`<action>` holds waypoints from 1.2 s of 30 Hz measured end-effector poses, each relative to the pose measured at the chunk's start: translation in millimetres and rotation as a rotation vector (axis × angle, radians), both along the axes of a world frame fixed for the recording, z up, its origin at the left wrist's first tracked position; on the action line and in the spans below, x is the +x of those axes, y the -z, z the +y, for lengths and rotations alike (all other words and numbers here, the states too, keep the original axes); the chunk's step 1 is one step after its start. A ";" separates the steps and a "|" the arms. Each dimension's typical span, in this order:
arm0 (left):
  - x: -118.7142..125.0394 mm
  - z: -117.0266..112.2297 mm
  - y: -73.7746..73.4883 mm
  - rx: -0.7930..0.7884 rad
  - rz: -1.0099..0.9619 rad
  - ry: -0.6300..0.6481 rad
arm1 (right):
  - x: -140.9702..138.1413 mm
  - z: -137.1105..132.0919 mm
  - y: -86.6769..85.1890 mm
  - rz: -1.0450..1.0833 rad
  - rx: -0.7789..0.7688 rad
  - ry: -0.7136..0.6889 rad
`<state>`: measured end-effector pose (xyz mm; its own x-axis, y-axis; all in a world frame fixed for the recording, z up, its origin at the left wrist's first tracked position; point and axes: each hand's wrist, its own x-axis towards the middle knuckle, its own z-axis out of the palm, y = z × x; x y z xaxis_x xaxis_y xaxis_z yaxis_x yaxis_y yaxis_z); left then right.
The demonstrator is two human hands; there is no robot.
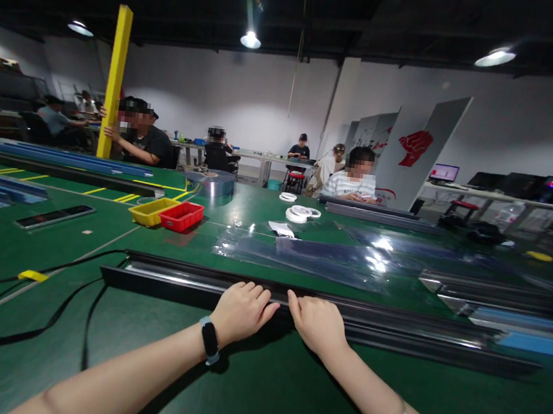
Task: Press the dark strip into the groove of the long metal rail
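A long black metal channel (166, 282) lies across the green table (254, 392) in front of me. My left hand (241, 310), with a dark band on its wrist, rests on the channel's near edge, fingers curled over it. My right hand (317, 321), a thin bracelet on that arm, grips the same edge right beside it. Both hands sit side by side near the channel's middle. A black strap (53, 321) trails over the table to the left.
Clear plastic sheets (321, 256) lie beyond the channel, with tape rolls (300, 213) farther back. A yellow bin (152, 210) and a red bin (182, 215) stand at left centre. More profiles (502, 295) are stacked at right. Several people sit at the far tables; one holds a yellow bar (115, 80).
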<state>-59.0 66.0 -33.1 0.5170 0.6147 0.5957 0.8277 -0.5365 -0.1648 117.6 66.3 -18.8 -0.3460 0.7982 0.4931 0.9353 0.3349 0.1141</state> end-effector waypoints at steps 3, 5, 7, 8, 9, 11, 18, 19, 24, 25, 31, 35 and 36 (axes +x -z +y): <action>0.1 -0.4 0.5 -0.011 -0.017 -0.012 | 0.1 1.8 0.9 0.000 0.000 0.006; 0.4 -0.9 -0.5 -0.015 -0.027 -0.016 | 0.1 2.7 2.1 0.000 -0.003 0.011; 0.5 -1.2 -1.8 -0.019 -0.034 -0.023 | 0.0 3.0 3.5 0.010 -0.003 0.009; 0.6 -1.3 -2.3 -0.021 -0.036 -0.025 | -0.1 2.8 4.2 0.020 0.000 0.006; 0.6 -1.2 -2.6 -0.021 -0.039 -0.029 | -0.1 2.5 4.8 0.032 0.006 0.004; 0.5 -0.9 -2.4 -0.019 -0.044 -0.034 | 0.0 1.6 5.8 0.052 0.030 -0.003; 0.4 1.5 3.0 -0.014 -0.054 -0.036 | 0.7 2.1 10.0 0.051 0.081 0.001; 0.4 2.0 3.8 -0.011 -0.055 -0.039 | 0.7 2.5 10.7 0.053 0.077 0.013; 0.4 4.0 6.0 -0.018 -0.061 -0.049 | 0.5 4.1 12.3 0.067 0.077 0.034; 0.4 4.1 6.1 -0.020 -0.061 -0.050 | 0.4 4.1 12.2 0.067 0.077 0.036; 1.1 3.0 5.8 -0.030 -0.047 -0.063 | -0.1 3.6 10.7 0.058 0.048 0.056; 1.2 3.8 5.4 -0.040 -0.039 -0.067 | -0.8 4.4 9.9 0.044 0.030 0.054; 1.3 4.1 5.3 -0.040 -0.037 -0.068 | -0.9 4.6 9.8 0.039 0.027 0.049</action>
